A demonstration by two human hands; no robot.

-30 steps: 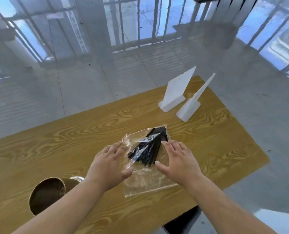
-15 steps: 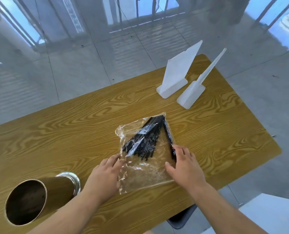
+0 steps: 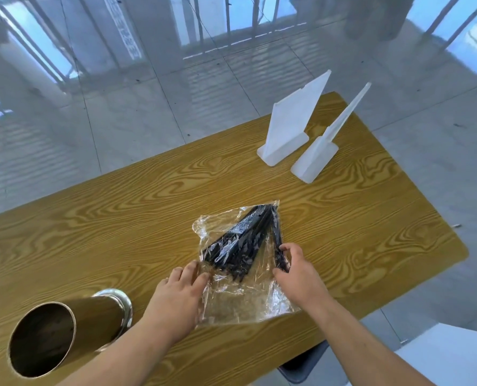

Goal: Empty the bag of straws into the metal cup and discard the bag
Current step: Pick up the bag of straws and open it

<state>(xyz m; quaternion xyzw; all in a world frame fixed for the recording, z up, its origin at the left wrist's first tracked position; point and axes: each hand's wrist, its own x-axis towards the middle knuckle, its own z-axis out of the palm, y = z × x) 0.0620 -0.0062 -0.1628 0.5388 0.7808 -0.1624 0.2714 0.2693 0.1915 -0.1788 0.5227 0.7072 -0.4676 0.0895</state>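
Head view. Since half a second ago the right hand (image 3: 298,271) has been curled at the right edge of the clear plastic bag (image 3: 243,263): its thumb and fingers are now pinched together on the film and on the lower ends of the black straws (image 3: 245,240) there, where before the fingers lay flatter. The left hand (image 3: 179,296) has been kept at the bag's left edge, fingers spread and pressed on the plastic rather than closed around it. From this it is judged that the bag is being secured for lifting or opening; nothing has yet been emptied, and the straws are all seen inside, fanned from a point at the bag's upper right corner.

The bag is laid flat on the wooden table (image 3: 120,218), just below the centre of the frame. The metal cup (image 3: 62,327) is seen at the lower left, its open mouth turned toward the camera, close beside the left forearm and apart from the bag. It cannot be told with certainty whether it stands upright or leans.

Two white plastic stands (image 3: 295,129) are placed at the upper right of the table, well apart from the bag. Nothing is seen between bag and cup except the left arm itself. No bin is in view.
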